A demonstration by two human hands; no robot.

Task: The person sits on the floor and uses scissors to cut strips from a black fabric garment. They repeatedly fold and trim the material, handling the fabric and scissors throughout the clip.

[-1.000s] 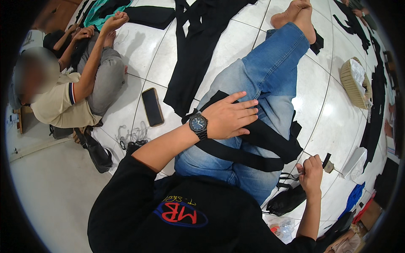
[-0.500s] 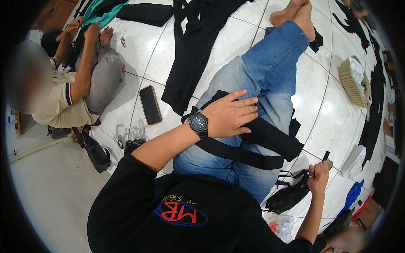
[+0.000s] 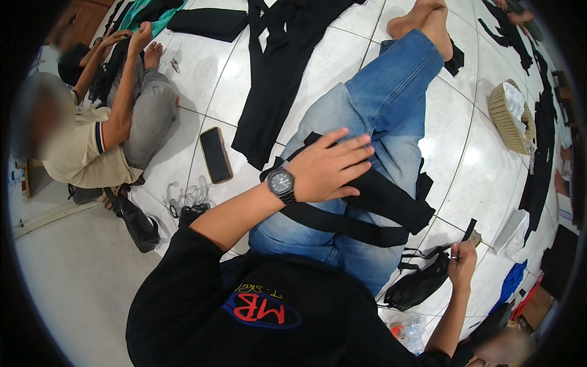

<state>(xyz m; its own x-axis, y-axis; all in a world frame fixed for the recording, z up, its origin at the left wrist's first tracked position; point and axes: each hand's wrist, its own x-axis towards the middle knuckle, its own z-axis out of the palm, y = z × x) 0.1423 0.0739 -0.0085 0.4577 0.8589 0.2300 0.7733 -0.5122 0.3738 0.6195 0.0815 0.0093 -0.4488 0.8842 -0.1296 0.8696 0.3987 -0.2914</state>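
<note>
My left hand [image 3: 330, 165], with a watch [image 3: 281, 182] on its wrist, lies palm down with fingers spread over black cloth [image 3: 391, 199] across my jeans [image 3: 391, 116]. The cloth is folded into wide strips, one of them looping over my thigh. On the right, my right hand [image 3: 463, 263] is closed near the floor. A short black strip [image 3: 469, 229] and a small tan item [image 3: 476, 238] show just beyond its fingers. What the fingers hold is hidden. Beside that hand lies a black pouch [image 3: 419, 284] with straps.
A phone [image 3: 216, 155] lies left of my legs, near long black fabric pieces [image 3: 269, 92]. At the left sits a person [image 3: 98, 147] handling dark cloth. A wicker basket [image 3: 512, 119] stands at the right, and a clear plastic bag [image 3: 414, 330] lies near my right forearm.
My left hand has shifted slightly left, its fingers a little more raised and spread. My right hand has moved slightly down. At the left, the other person's hand has risen.
</note>
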